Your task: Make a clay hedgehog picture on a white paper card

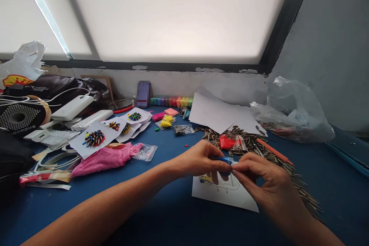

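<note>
My left hand (209, 159) is closed on a small clear packet of blue modelling clay (225, 159). My right hand (259, 175) pinches the packet's clear edge, fingertips meeting those of the left. Below both hands lies a white sheet of paper (221, 199) with a pencil outline and a patch of yellow clay, partly covered by my fingers. Just beyond my hands, a packet of red clay (229, 142) rests on a spread of striped sunflower seeds (276, 161).
White cards (82, 148) bearing clay-and-seed figures lie left, beside a pink cloth (108, 159). Yellow clay (166, 121) and a row of coloured clay blocks (173, 101) sit farther back. Blank paper (216, 113), an orange stick (273, 151) and a plastic bag (300, 115) are at right.
</note>
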`<state>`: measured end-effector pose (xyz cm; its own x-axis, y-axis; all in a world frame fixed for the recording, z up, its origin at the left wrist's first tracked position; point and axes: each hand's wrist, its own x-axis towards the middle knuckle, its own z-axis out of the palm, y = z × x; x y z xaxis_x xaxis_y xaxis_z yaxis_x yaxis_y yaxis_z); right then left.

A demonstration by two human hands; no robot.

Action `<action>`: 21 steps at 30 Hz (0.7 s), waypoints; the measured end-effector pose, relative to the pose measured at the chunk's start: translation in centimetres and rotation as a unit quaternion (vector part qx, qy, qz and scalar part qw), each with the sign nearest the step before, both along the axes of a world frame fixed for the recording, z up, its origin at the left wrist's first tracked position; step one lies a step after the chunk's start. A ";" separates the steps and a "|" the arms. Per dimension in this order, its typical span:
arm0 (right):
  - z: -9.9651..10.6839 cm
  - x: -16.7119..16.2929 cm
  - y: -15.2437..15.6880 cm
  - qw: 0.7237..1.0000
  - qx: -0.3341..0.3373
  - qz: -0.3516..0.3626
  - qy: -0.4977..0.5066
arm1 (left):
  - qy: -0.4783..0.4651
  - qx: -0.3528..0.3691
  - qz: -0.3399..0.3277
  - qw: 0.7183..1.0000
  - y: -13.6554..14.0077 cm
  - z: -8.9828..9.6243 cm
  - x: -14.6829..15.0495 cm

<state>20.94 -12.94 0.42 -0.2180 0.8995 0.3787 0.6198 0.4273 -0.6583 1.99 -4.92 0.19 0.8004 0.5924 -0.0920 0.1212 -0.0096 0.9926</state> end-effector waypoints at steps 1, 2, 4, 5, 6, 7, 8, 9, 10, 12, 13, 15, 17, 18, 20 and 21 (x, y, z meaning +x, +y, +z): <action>-0.1 0.0 0.0 1.000 -0.001 0.001 -0.004 | 0.003 -0.007 0.006 1.000 0.0 0.0 0.0; -0.2 -0.1 0.0 1.000 -0.001 0.002 -0.007 | 0.005 -0.014 0.011 1.000 -0.1 0.1 0.1; -0.5 -0.3 0.0 1.000 -0.001 -0.001 -0.009 | 0.010 -0.018 0.017 1.000 -0.1 0.0 0.1; -0.7 -0.4 0.0 1.000 -0.002 -0.006 -0.009 | 0.013 -0.017 0.019 1.000 -0.2 0.0 0.2; -0.9 -0.5 0.0 1.000 -0.005 -0.012 -0.008 | 0.016 -0.014 0.022 1.000 -0.2 0.0 0.2; -1.0 -0.5 0.0 1.000 -0.010 -0.019 -0.005 | 0.020 -0.011 0.026 0.999 -0.3 0.0 0.2; -1.0 -0.6 0.0 0.999 -0.018 -0.027 0.003 | 0.024 -0.006 0.031 0.999 -0.3 0.0 0.3; -1.0 -0.6 -0.1 0.999 -0.032 -0.032 0.018 | 0.029 -0.004 0.039 0.999 -0.4 0.0 0.4; -0.8 -0.5 -0.1 0.997 -0.051 -0.034 0.043 | 0.035 -0.004 0.047 0.998 -0.4 0.0 0.4; -0.4 -0.4 -0.1 0.988 -0.096 -0.038 0.119 | 0.045 -0.006 0.061 0.997 -0.3 0.1 0.5; -0.1 -0.3 -0.1 0.979 -0.116 -0.039 0.166 | 0.046 -0.004 0.064 0.997 -0.1 0.2 0.5; 0.4 0.0 0.1 0.958 -0.144 -0.040 0.246 | 0.034 0.012 0.065 0.997 0.6 0.3 0.2; 0.8 0.2 0.4 0.940 -0.163 -0.042 0.298 | 0.007 0.044 0.076 0.996 1.6 0.3 -0.4; 0.8 0.2 0.5 0.934 -0.173 -0.042 0.311 | 0.001 0.066 0.103 0.992 2.2 0.2 -0.8; 0.9 0.2 0.5 0.927 -0.184 -0.044 0.324 | 0.008 0.096 0.161 0.982 3.4 -0.3 -1.6; 0.9 0.2 0.5 0.926 -0.186 -0.041 0.325 | 0.023 0.122 0.172 0.977 4.0 -0.6 -2.0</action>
